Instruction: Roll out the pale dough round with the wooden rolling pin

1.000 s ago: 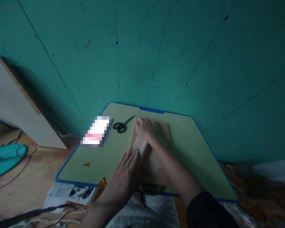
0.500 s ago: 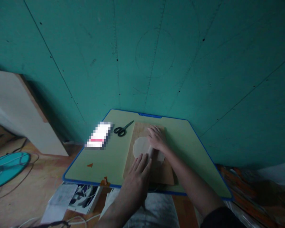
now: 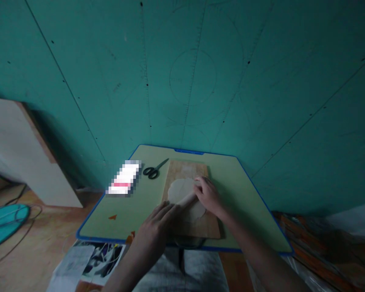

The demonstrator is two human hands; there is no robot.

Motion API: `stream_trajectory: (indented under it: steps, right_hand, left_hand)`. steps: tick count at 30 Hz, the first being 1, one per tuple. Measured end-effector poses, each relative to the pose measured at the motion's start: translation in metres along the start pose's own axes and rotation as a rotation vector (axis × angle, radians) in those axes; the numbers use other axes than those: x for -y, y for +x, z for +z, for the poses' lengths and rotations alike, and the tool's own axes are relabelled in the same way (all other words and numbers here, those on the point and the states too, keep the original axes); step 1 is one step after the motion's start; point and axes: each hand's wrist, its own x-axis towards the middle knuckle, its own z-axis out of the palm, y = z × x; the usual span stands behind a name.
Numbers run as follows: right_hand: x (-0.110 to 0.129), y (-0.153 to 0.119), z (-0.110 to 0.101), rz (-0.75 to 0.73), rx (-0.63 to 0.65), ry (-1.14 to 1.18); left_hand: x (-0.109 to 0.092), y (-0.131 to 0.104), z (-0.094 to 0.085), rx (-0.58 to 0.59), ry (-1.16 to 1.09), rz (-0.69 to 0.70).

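Observation:
A flattened round sheet of pale dough (image 3: 177, 188) lies on a wooden board (image 3: 187, 168). Across the dough, slanting from near left to far right, rests a light-coloured rolling pin (image 3: 187, 200). My left hand (image 3: 158, 222) covers the pin's near-left end, its fingers laid over it. Curled round the far-right end is my right hand (image 3: 208, 195). Both ends of the pin are hidden under the hands. Black-handled scissors (image 3: 153, 171) lie on the table left of the board.
A pale table (image 3: 231, 178) with a blue rim carries everything, against a green wall (image 3: 109, 81). A blurred-out phone-like object (image 3: 124, 178) and a small orange scrap (image 3: 112, 217) lie on its left side. A white panel (image 3: 33, 150) leans at left.
My hands have moved apart, left hand leftward, right hand slightly nearer and rightward. The rolling pin now shows more plainly between them, at a more slanted angle. The view has tilted up slightly.

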Motion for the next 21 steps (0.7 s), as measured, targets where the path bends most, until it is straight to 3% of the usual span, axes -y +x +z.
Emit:
stream_trajectory:
  steps: [5,12,21]
  right_hand:
    - [0.016,0.009,-0.001,0.036,0.046,0.061]
    - [0.038,0.03,0.01,0.028,0.153,-0.224]
    - [0.063,0.062,0.038,0.148,0.225,-0.244]
  left_hand:
    - [0.002,-0.005,-0.002,-0.016,-0.006,-0.025]
    - [-0.001,0.0,0.006,-0.064,0.005,-0.025]
    - [0.03,0.008,0.0,-0.123,0.052,-0.089]
